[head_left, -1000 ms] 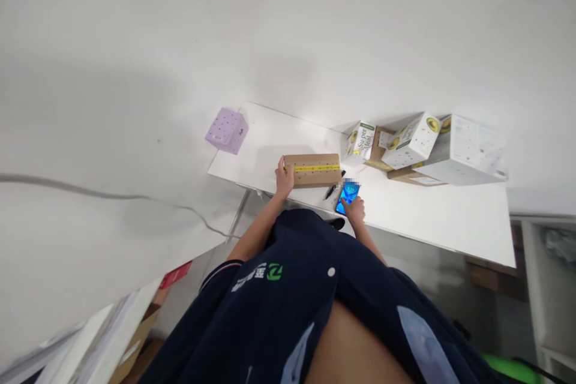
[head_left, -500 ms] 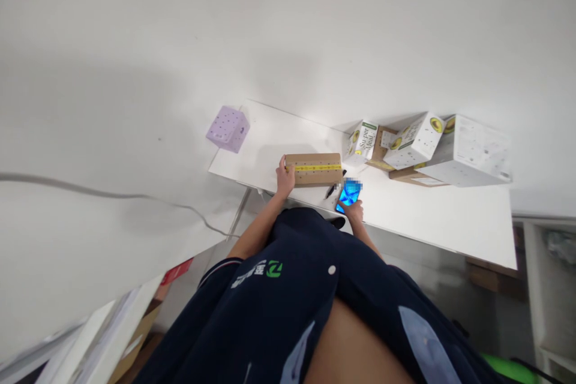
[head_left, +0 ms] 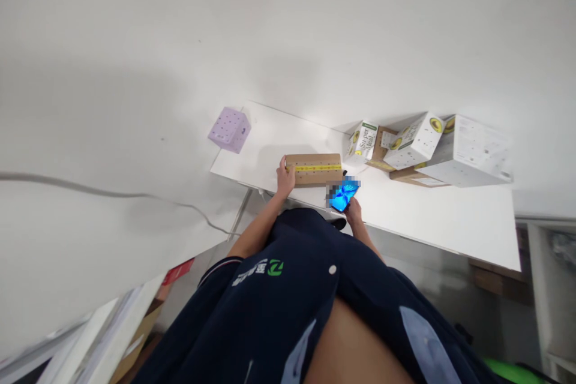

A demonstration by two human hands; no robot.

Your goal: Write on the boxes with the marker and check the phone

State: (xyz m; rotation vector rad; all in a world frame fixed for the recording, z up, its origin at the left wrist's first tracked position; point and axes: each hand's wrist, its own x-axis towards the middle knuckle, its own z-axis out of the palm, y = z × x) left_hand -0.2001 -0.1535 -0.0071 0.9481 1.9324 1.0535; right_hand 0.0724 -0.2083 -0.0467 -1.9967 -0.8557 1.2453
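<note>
In the head view, my left hand (head_left: 285, 181) is closed round the left end of a brown cardboard box (head_left: 317, 177). A strip of yellow tape (head_left: 317, 167) runs lengthwise along the box's top. Just right of the box, my right hand (head_left: 354, 210) holds a smartphone (head_left: 344, 195) by its lower right edge. The phone's screen is lit bright blue and faces up. Part of the phone's surroundings is pixelated. A small dark object (head_left: 345, 173) shows beyond the phone's top, mostly hidden.
A white table (head_left: 405, 210) stands against the wall. On its right are white avocado-print cartons (head_left: 416, 141) and a smaller Super Meal carton (head_left: 362, 141). A purple box (head_left: 229, 130) sits at the far left corner. A grey cable (head_left: 135, 194) crosses the left side.
The phone has turned clockwise and shifted slightly left in my right hand, now covering the black pen that lay beside it. My left hand stays on the cardboard box.
</note>
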